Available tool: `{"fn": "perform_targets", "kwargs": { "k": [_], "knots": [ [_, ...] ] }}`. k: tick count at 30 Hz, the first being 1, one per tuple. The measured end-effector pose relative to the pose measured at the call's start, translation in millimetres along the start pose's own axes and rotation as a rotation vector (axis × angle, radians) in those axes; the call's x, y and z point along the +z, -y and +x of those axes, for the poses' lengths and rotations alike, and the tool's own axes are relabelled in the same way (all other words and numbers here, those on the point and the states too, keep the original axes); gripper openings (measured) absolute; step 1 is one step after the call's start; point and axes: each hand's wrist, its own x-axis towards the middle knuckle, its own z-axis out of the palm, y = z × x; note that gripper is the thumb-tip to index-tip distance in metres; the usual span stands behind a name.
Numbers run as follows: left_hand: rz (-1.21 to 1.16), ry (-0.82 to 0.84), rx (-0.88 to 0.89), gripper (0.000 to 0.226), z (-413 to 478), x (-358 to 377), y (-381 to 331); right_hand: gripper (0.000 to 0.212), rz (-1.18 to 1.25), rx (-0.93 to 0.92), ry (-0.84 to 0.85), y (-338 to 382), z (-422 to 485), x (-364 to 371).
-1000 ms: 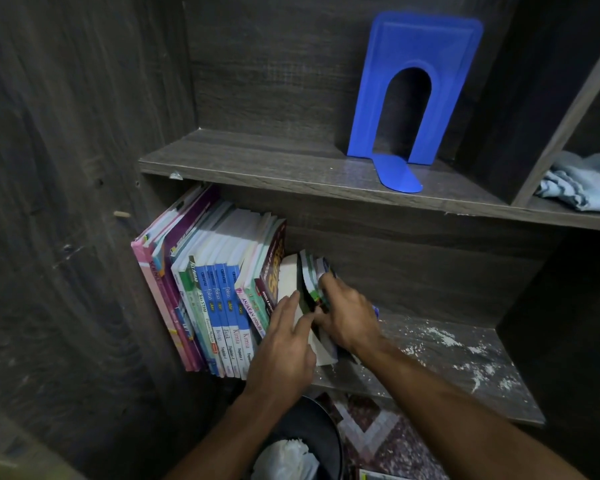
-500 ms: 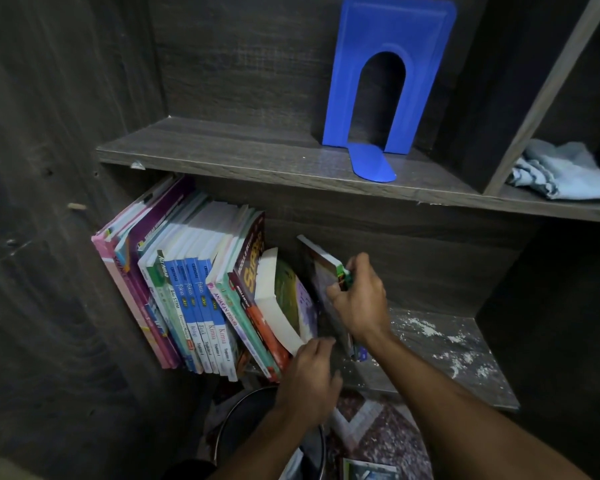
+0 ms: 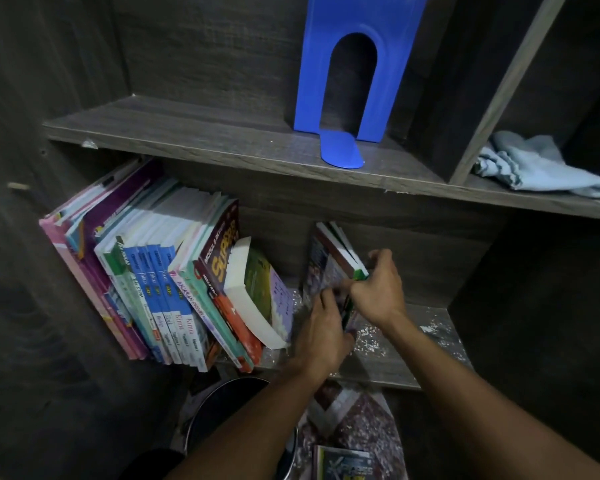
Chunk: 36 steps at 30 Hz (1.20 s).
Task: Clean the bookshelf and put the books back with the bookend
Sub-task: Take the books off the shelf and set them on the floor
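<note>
Two hands on a few thin books (image 3: 328,258): R hand (image 3: 378,289) pinches top corner, L hand (image 3: 326,330) grips lower edge. Best lift w/ both together, clear of gritty shelf (image 3: 430,341).

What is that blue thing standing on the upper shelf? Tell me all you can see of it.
It is a bookend, bright blue and smooth, perhaps painted metal or plastic. It has an upright plate with a tall arched opening, and a rounded tongue bent forward that lies flat. It stands upright on the upper shelf, towards its right end; the picture cuts off its top. No book leans on it, and only the shelf visibly touches it.
</note>
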Motion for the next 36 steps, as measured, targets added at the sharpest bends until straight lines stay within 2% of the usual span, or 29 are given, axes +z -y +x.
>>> {"fn": "perform_targets", "kwargs": {
  "k": [7, 12, 16, 19, 22, 23, 27, 31, 36],
  "knots": [
    [0.013, -0.043, -0.004, 0.069, 13, -1, -15, 0.066, -0.028, 0.116, 0.114, 11, 6, -21],
    [-0.007, -0.141, -0.048, 0.082, 20, -3, -27, 0.077, 0.034, 0.140, 0.155, 13, 15, -36],
    [0.019, -0.223, -0.052, 0.074, 26, -5, -37, 0.058, 0.076, 0.167, 0.157, 8, 21, -43],
    [0.009, -0.233, -0.037, 0.073, 26, -6, -37, 0.051, 0.142, 0.197, 0.172, 0, 25, -44],
    [-0.047, -0.225, -0.016, 0.075, 24, -11, -29, 0.023, 0.117, 0.211, 0.217, -15, 29, -44],
    [-0.075, -0.222, -0.007, 0.075, 23, -13, -25, 0.023, 0.120, 0.213, 0.228, -22, 29, -44],
    [-0.248, -0.171, -0.031, 0.070, 21, -27, -8, 0.061, 0.173, 0.171, 0.291, -37, 30, -42],
    [-0.425, -0.100, -0.154, 0.062, 24, -44, 4, 0.084, 0.254, 0.190, 0.421, -37, 35, -38],
    [-0.624, -0.017, -0.284, 0.047, 29, -59, 16, 0.083, 0.332, 0.203, 0.557, -34, 41, -37]
  ]
}}
